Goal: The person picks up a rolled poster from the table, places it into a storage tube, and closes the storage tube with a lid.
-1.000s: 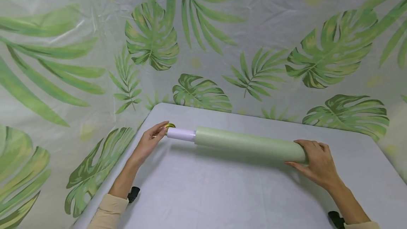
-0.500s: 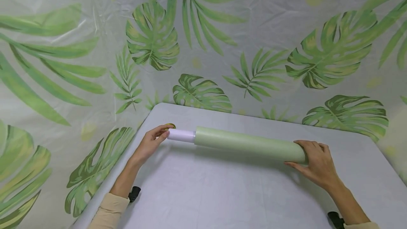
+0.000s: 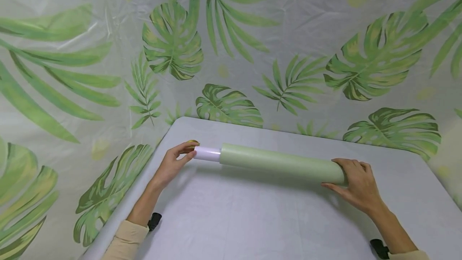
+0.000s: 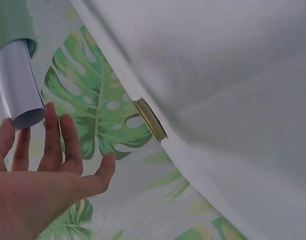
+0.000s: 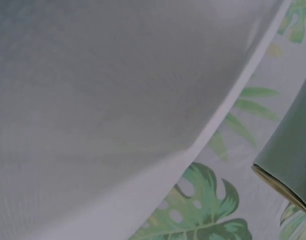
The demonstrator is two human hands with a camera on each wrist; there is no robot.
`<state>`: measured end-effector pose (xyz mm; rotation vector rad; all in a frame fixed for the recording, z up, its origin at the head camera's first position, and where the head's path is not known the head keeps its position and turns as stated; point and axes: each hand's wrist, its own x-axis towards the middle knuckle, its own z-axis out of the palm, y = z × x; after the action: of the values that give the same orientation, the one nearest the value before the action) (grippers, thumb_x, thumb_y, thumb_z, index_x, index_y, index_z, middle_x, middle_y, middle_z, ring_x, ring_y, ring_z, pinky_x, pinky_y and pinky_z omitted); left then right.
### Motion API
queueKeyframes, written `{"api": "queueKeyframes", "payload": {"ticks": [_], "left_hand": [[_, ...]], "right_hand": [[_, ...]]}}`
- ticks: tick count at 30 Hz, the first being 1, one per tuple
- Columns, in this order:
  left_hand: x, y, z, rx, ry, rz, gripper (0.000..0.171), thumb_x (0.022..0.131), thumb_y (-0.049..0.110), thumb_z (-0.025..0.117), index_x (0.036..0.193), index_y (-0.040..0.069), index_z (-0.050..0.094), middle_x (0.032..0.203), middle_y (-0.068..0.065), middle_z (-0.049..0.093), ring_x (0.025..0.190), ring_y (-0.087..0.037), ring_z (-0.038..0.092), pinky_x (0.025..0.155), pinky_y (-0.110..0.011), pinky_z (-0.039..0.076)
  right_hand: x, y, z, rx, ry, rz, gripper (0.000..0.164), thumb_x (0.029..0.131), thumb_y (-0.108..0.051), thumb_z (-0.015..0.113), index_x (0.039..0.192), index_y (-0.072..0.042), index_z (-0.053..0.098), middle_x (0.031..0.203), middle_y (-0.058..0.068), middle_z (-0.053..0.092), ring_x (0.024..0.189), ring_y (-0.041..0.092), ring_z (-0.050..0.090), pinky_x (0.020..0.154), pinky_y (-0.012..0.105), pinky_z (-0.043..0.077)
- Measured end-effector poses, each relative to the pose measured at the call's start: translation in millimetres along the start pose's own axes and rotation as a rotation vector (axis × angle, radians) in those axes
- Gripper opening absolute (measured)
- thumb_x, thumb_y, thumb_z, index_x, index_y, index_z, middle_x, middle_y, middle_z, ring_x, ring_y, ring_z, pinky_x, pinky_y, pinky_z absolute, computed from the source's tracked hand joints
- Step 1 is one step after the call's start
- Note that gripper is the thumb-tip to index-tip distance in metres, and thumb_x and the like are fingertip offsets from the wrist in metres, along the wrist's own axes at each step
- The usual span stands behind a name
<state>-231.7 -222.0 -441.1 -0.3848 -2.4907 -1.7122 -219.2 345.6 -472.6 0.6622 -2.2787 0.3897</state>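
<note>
A long pale green tube (image 3: 281, 164) is held above the white table, tilted slightly down to the right. From its left end sticks a smooth white roll, seemingly rolled paper (image 3: 207, 153); the left wrist view shows its hollow end. My left hand (image 3: 173, 163) holds that end between thumb and fingertips, with the little finger apart from it. My right hand (image 3: 361, 185) grips the tube's right end, thumb below and fingers over the top. A round gold lid (image 4: 150, 120) lies on the table just beyond my left fingers, partly hidden by them in the head view.
A white-covered table (image 3: 252, 220) with rounded far corners lies beneath. Behind it and to the left hangs a leaf-patterned sheet (image 3: 231, 51). Black devices (image 3: 154, 222) are worn on both wrists.
My left hand has shifted a little to the right, and less of the white roll sticks out of the tube. My right hand stays nearly in place; the lid lies where it was.
</note>
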Motion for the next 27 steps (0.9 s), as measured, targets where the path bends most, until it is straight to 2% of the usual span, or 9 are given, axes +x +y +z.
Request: {"api": "queueKeyframes", "payload": {"ticks": [4,6,14,20,24,27], "left_hand": [[0.0,0.4,3.6,0.001,0.014,0.011,0.036,0.102,0.028,0.067,0.136,0.015,0.068,0.148,-0.012,0.059,0.124,-0.019,0.061,0.105,-0.049,0.044],[0.0,0.8,5.5,0.003,0.023,0.011,0.038,0.101,0.028,0.069,0.136,0.013,0.068,0.146,-0.012,0.061,0.124,-0.018,0.062,0.106,-0.049,0.044],[1.3,2.8,12.1,0.019,0.031,0.027,0.038,0.1,0.025,0.07,0.136,0.014,0.069,0.132,-0.01,0.07,0.125,-0.023,0.061,0.101,-0.035,0.05],[1.5,4.2,15.5,-0.011,0.015,0.026,0.039,0.101,0.024,0.069,0.138,0.012,0.068,0.133,-0.013,0.07,0.129,-0.027,0.058,0.097,-0.02,0.049],[1.5,5.9,17.6,-0.018,0.017,0.023,0.037,0.101,0.025,0.069,0.137,0.015,0.069,0.135,-0.012,0.07,0.132,-0.027,0.058,0.098,-0.018,0.049],[1.0,8.2,19.1,-0.012,0.023,0.028,0.038,0.1,0.027,0.07,0.136,0.015,0.069,0.133,-0.011,0.071,0.134,-0.026,0.058,0.101,-0.022,0.049]], "right_hand": [[0,-1,1,-0.009,-0.005,0.003,0.101,0.082,-0.09,0.049,0.122,0.0,0.066,0.11,0.019,0.07,0.098,0.041,0.062,0.09,0.059,0.037],[0,-1,2,-0.007,-0.006,0.005,0.101,0.082,-0.09,0.049,0.122,0.0,0.066,0.11,0.019,0.07,0.098,0.041,0.062,0.09,0.059,0.037],[1,-2,2,-0.002,-0.009,0.009,0.1,0.083,-0.091,0.047,0.122,0.0,0.066,0.11,0.018,0.07,0.098,0.04,0.062,0.089,0.058,0.037],[3,-5,2,-0.008,-0.002,0.006,0.101,0.081,-0.092,0.048,0.121,0.0,0.066,0.11,0.018,0.071,0.098,0.04,0.062,0.089,0.058,0.037],[4,-6,3,-0.011,0.001,0.001,0.101,0.081,-0.091,0.049,0.121,0.0,0.067,0.11,0.018,0.071,0.098,0.04,0.062,0.09,0.059,0.038],[4,-7,3,-0.009,0.003,0.0,0.101,0.081,-0.091,0.049,0.121,0.0,0.067,0.11,0.018,0.071,0.098,0.04,0.062,0.09,0.059,0.038]]}}
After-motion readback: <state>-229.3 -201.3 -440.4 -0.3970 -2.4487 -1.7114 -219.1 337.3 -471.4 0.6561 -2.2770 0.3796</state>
